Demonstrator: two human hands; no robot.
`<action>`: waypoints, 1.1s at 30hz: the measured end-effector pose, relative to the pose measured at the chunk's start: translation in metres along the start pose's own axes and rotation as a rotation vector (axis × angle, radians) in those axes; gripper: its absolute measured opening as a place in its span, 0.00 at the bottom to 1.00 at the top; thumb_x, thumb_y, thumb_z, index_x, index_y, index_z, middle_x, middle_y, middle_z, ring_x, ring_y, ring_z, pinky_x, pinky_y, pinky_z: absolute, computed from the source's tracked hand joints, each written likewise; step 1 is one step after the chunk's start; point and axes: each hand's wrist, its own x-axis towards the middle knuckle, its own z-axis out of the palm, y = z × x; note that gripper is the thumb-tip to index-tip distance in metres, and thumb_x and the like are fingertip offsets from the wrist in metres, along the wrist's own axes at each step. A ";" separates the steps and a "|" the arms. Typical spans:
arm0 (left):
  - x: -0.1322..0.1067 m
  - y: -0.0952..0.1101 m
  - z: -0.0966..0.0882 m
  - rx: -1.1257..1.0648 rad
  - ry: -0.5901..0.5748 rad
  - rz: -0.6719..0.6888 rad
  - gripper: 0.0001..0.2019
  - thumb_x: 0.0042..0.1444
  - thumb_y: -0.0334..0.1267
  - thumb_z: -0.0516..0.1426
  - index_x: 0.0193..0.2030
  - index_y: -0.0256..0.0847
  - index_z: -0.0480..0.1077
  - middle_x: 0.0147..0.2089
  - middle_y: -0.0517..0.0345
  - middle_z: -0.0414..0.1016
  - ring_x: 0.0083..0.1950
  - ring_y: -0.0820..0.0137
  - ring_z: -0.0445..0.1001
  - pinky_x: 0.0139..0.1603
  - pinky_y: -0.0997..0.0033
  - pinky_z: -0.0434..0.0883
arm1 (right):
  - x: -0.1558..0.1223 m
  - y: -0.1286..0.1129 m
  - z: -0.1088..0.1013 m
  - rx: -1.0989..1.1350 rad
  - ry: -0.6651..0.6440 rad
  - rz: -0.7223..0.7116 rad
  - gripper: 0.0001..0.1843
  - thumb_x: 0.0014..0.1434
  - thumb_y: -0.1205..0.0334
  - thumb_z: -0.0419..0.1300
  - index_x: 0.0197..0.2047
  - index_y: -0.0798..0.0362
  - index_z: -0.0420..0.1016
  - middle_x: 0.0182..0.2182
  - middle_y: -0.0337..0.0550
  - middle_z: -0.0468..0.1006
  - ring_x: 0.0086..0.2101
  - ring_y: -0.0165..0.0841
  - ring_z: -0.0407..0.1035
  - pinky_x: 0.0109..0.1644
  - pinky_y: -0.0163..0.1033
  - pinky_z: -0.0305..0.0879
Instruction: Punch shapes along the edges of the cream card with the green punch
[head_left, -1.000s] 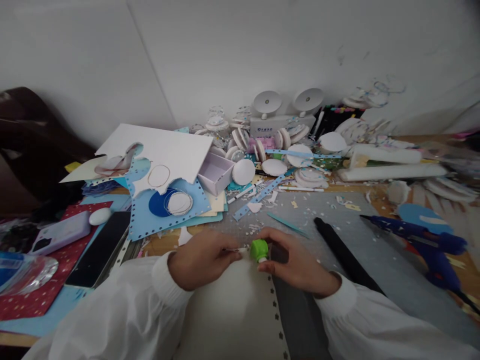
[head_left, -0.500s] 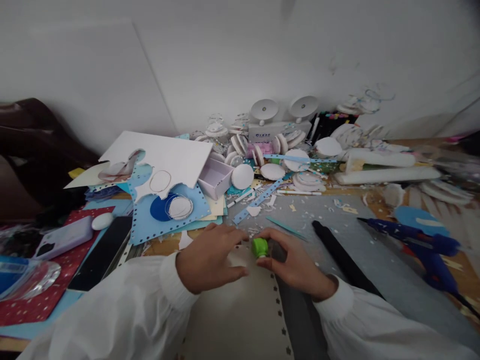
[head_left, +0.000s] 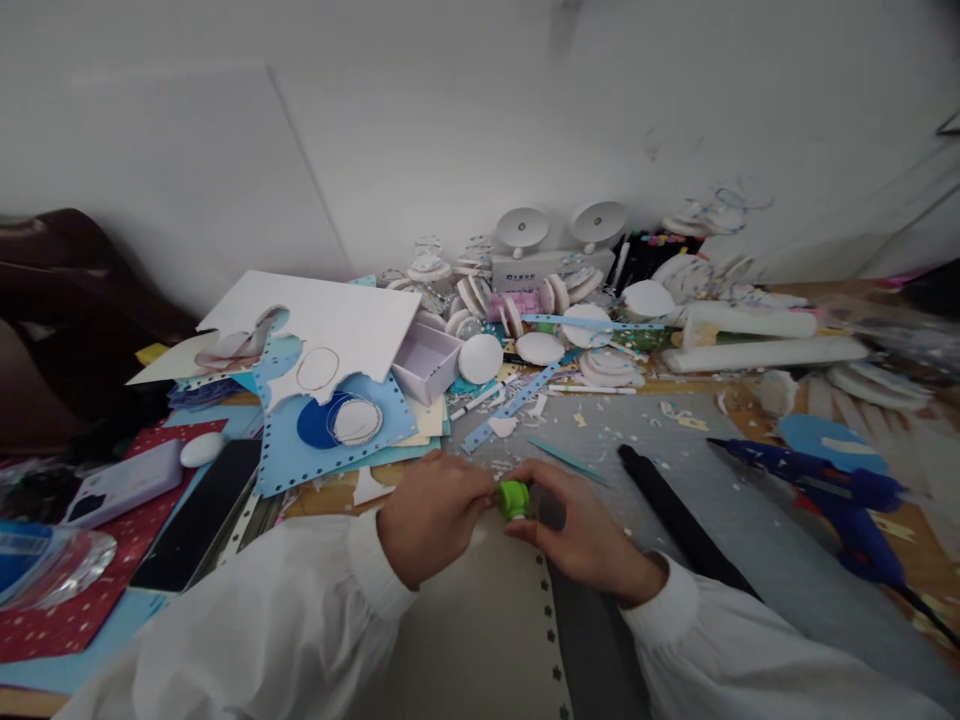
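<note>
A small green craft punch (head_left: 514,499) sits at the top edge of a white paper sheet (head_left: 480,620) with a row of punched stars. My right hand (head_left: 581,535) is curled around the punch from the right, thumb and fingers pinching it. My left hand (head_left: 435,515) is closed beside it on the left, fingertips touching the punch and pressing the paper's edge. Both arms wear white sleeves.
A blue glue gun (head_left: 825,480) lies at right, and a black bar (head_left: 675,520) crosses the grey mat (head_left: 750,560). Blue and white cut card (head_left: 330,400), a lilac box (head_left: 429,362), foam discs and paper scraps crowd the back. A phone (head_left: 199,510) lies at left.
My left hand has slid right and closed up against the green punch. The camera has tipped slightly, shifting the clutter lower in view.
</note>
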 end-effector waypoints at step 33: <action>0.020 0.007 0.008 0.019 -0.004 0.001 0.24 0.42 0.56 0.63 0.38 0.39 0.69 0.38 0.53 0.75 0.41 0.59 0.74 0.42 0.62 0.68 | 0.001 0.009 0.005 -0.039 0.101 -0.048 0.14 0.49 0.66 0.61 0.41 0.51 0.69 0.38 0.45 0.75 0.41 0.40 0.69 0.45 0.45 0.64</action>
